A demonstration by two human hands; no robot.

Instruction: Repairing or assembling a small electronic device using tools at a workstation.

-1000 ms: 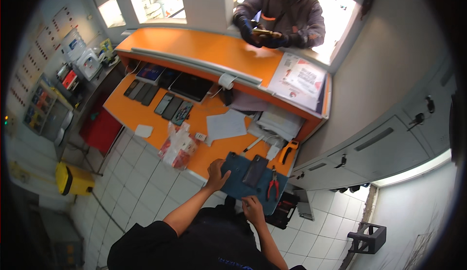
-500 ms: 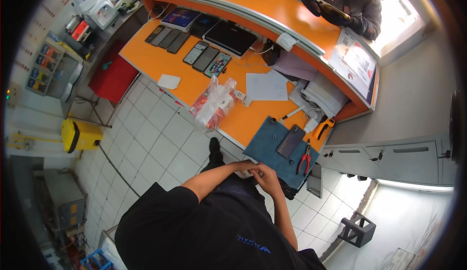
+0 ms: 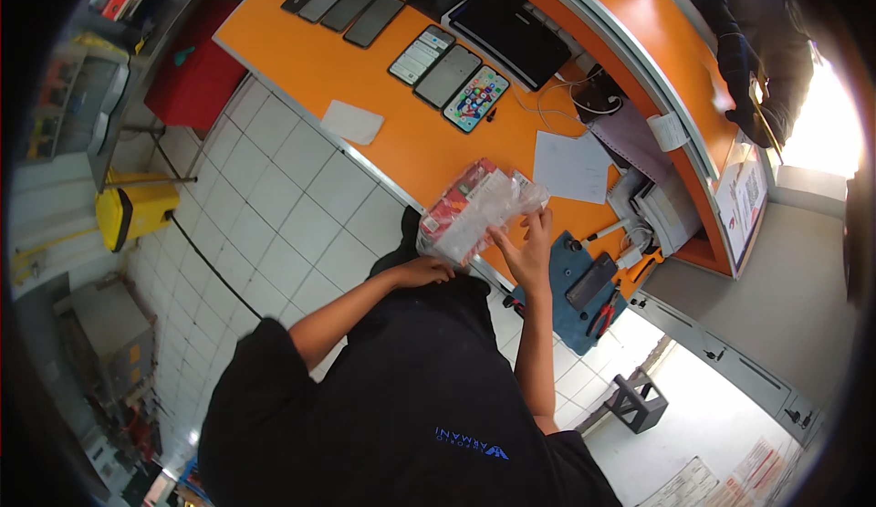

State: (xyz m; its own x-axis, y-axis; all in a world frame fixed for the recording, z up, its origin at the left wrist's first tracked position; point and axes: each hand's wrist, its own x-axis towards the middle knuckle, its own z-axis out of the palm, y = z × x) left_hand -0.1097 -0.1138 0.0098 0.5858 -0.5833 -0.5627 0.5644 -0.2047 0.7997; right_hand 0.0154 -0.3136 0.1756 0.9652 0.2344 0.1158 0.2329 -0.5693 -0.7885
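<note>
A clear plastic bag with red-and-white boxes inside lies at the front edge of the orange counter. My right hand is at its right end, thumb and fingers gripping the crumpled plastic. Just below the bag's lower left corner, close to my body, my left hand has its fingers curled; what they hold, if anything, is hidden. Right of the bag, a blue-grey mat carries a dark smartphone and red-handled pliers.
Several smartphones lie in rows toward the far left, near a closed black laptop. White paper and a white cloth rest on the counter. Behind the raised ledge stands another person. A black stool is at right.
My hands were together in front of me, over something whitish; now they are apart, the right on the bag. The view has shifted left and closer to the counter.
</note>
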